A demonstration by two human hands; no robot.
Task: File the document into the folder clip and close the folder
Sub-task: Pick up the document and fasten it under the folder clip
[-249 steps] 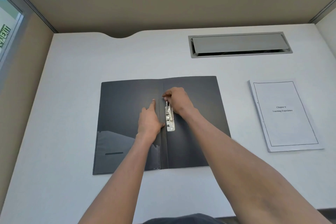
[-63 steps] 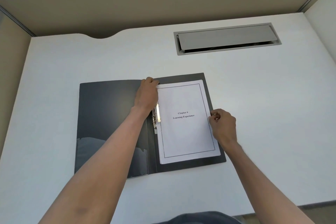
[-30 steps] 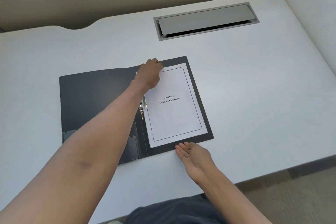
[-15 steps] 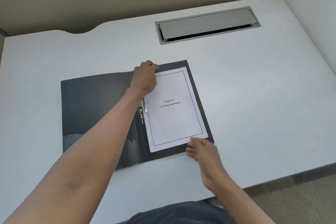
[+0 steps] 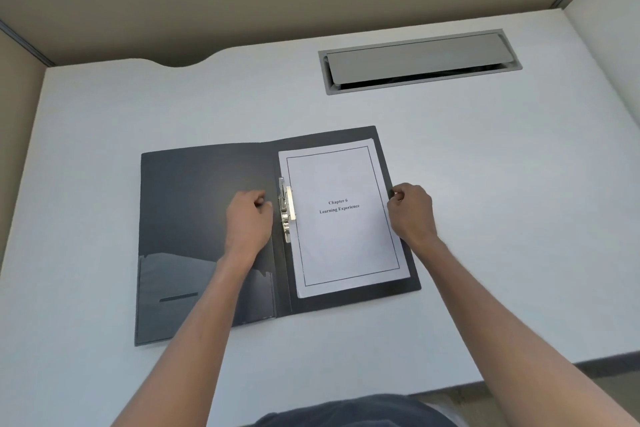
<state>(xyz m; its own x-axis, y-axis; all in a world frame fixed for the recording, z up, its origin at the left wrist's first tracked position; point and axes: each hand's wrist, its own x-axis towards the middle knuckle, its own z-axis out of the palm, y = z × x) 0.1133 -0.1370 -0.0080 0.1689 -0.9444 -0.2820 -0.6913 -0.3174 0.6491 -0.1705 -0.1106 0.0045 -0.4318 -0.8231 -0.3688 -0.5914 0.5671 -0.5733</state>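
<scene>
Two bare hands are resting on an open dark folder (image 5: 207,204) that is lying flat on the white worktop (image 5: 485,184). The folder serves as the landmark here. Its spine is running down the middle, and the metal clip (image 5: 286,210) is sitting just right of that spine, about halfway along its length. The document (image 5: 343,215), a white page headed "Chapter 6 Learning Experience", is lying on the folder's right leaf, its left edge tucked against the clip; whether the clip is pressing the paper down cannot be told. The left hand (image 5: 247,224) is lying on the folder's left leaf, just beside the clip, its fingers curled loosely inward and gripping nothing that can be seen. The right hand (image 5: 412,213) is sitting at the folder's right edge, its fingers (image 5: 396,194) bent around that edge beside the document; whether they are pinching the cover, the paper or both cannot be told. A clear pocket (image 5: 180,291) is occupying the lower part of the folder's left leaf. Beyond the folder's far edge, a grey cable hatch (image 5: 419,61) is set into the worktop.
</scene>
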